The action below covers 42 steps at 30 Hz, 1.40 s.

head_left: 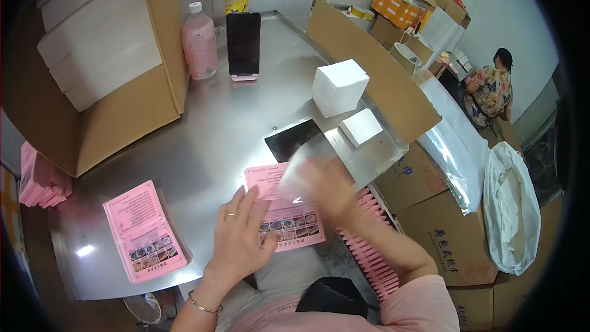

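Observation:
My left hand (238, 243), with a ring and a bracelet, lies with fingers spread on the left side of a pink printed card or packet (294, 229) at the table's near edge. Small pictures in rows show on its lower half. My right hand (329, 187) is smeared by motion above its right side. A thin whitish sheet (298, 169), blurred and partly see-through with a glint at its lower end, is at the fingers; its kind is unclear. Behind the hands lies a flat black pad (294, 139). A neat stack of similar pink pieces (145, 233) lies left.
Two white stacks (340, 89) stand back right beside a cardboard flap (375, 67). A phone (244, 46) and pink bottle (200, 43) stand at the back. An open carton (126, 114) is left. Pink packets (375, 252) fill a box below right. A person (490, 89) sits far right.

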{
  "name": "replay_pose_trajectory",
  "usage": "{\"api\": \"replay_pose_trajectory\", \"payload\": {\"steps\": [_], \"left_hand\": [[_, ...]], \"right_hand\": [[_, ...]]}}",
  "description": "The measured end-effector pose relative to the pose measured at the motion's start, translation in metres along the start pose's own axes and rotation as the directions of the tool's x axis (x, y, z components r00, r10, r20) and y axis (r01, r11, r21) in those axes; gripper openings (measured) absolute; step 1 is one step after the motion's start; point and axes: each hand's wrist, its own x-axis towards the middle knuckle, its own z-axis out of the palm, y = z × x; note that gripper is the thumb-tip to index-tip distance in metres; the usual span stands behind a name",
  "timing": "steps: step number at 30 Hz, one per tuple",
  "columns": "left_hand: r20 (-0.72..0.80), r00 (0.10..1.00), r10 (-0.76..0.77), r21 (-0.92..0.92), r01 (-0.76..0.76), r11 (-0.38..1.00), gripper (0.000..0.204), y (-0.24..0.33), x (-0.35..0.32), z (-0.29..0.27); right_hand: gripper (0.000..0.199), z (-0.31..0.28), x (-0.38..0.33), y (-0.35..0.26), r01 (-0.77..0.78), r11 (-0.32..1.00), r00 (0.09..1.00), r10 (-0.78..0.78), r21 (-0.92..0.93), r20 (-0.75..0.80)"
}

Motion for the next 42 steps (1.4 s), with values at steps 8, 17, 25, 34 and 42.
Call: {"api": "replay_pose_trajectory", "payload": {"steps": [8,17,25,34,42], "left_hand": [[-0.148,0.953,-0.265,-0.017,0.265,0.964,0.085,0.025,0.026,0.022],[-0.079,0.951,-0.299,0.222,0.309,0.925,0.059,0.017,0.010,0.005],[-0.072,0.986,-0.152,0.235,0.165,0.958,0.055,0.019,0.011,-0.005],[0.011,1.000,0.029,-0.056,-0.028,0.998,0.053,0.010,0.007,0.007],[0.011,0.994,-0.112,-0.044,0.113,0.993,0.094,0.031,0.017,-0.006]], "right_hand": [[0.025,0.026,0.067,-0.053,-0.128,0.992,0.937,0.117,0.012,0.328],[0.034,0.001,-0.009,0.081,-0.535,0.697,0.839,0.503,-0.477,-0.205],[0.012,0.007,-0.028,0.103,-0.638,0.744,0.770,0.613,-0.198,-0.179],[0.044,0.014,-0.009,0.038,-0.319,0.945,0.930,0.327,0.073,-0.169],[0.020,0.035,0.052,-0.043,-0.201,0.972,0.965,0.174,0.125,0.198]]}}
